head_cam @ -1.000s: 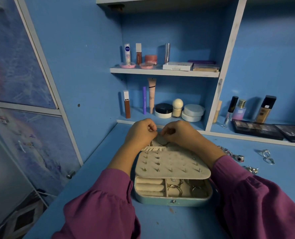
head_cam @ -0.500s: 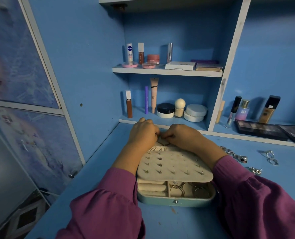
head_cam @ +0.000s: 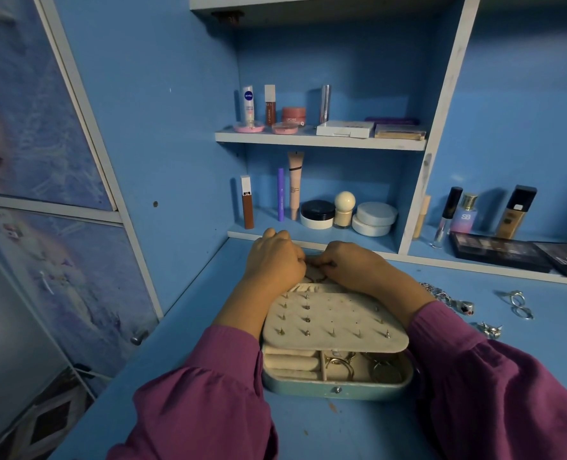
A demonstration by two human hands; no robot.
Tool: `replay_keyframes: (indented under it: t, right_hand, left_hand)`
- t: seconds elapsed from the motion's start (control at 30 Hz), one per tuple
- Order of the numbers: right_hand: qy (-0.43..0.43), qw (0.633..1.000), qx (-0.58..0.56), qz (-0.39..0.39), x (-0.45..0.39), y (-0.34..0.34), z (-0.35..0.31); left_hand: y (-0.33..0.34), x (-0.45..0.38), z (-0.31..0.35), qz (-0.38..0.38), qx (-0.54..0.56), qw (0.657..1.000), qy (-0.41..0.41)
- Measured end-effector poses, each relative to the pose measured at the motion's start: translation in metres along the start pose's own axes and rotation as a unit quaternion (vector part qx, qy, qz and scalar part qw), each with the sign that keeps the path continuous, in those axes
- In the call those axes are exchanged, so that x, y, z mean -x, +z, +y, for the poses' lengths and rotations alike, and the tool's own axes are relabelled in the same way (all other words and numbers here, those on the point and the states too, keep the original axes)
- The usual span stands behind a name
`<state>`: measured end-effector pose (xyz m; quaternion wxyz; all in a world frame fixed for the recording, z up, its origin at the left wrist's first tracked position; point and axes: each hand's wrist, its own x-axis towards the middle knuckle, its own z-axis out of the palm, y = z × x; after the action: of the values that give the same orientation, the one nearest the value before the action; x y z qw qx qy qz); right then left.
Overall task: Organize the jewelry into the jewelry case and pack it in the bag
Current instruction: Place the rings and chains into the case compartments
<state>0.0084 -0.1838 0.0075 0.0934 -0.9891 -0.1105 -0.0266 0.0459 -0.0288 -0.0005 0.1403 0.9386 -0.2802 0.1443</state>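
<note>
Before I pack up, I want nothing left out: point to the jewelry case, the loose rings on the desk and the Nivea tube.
Jewelry case (head_cam: 336,390): head view, front wall by the clasp.
Loose rings (head_cam: 520,305): head view, on the ring pair.
Nivea tube (head_cam: 248,106): head view, label.

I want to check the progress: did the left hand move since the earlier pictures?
No real move: the left hand stays at the far end of the jewelry case, fingers curled against the right hand.

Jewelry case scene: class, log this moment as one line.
jewelry case open | left hand, right hand pinching small item at rear | rings on desk
</note>
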Motion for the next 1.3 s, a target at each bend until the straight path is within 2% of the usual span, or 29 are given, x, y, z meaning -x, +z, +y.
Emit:
replay_keyframes:
  t: [0.43, 0.63, 0.73, 0.87, 0.93, 1.07, 1.2, 1.3]
  right_hand:
    - [0.03, 0.995, -0.099, -0.011, 0.001, -0.003, 0.001]
    - [0.003, 0.988, -0.149, -0.03, 0.01, -0.01, -0.007]
    - [0.009, 0.982, -0.188, -0.011, 0.013, -0.014, -0.004]
    - [0.076, 0.983, -0.164, -0.022, 0.018, -0.022, 0.004]
    - [0.077, 0.984, -0.151, -0.05, 0.019, -0.022, 0.004]
    - [0.063, 0.985, -0.146, -0.066, 0.02, -0.019, 0.0]
    - [0.063, 0.988, -0.135, -0.043, 0.02, -0.021, 0.001]
    - [0.058, 0.988, -0.137, -0.039, 0.021, -0.021, 0.002]
  left_hand:
    - [0.0, -0.002, -0.008, -0.021, 0.093, 0.995, -0.039]
    - [-0.005, 0.005, -0.009, -0.059, 0.131, 0.989, -0.027]
    - [-0.008, 0.008, -0.008, -0.089, 0.161, 0.983, -0.025]
    - [-0.012, 0.013, -0.008, -0.072, 0.227, 0.97, -0.042]
    - [-0.012, 0.013, -0.008, -0.078, 0.237, 0.968, -0.04]
    - [-0.006, 0.012, -0.006, -0.146, 0.203, 0.967, -0.04]
    - [-0.007, 0.013, -0.006, -0.12, 0.247, 0.96, -0.05]
    - [-0.007, 0.012, -0.001, -0.128, 0.243, 0.96, -0.056]
